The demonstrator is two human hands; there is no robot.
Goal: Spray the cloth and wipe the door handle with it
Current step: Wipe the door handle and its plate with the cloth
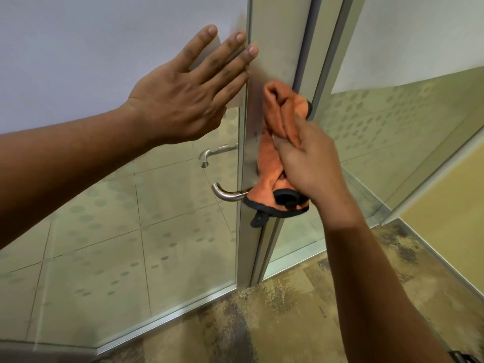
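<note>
Head view: right hand (pixel 311 163) clenched on orange cloth (pixel 272 176) against door handle (pixel 226 193); left hand (pixel 183 100) flat, fingers spread, on glass door (pixel 104 48).

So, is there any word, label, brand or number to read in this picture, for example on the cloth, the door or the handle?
None: no readable text anywhere.
Orange cloth: no visible tag or print.
Door handle: bare metal, no marking visible.
Glass door: only a pattern of frosted dots, no letters.
</note>
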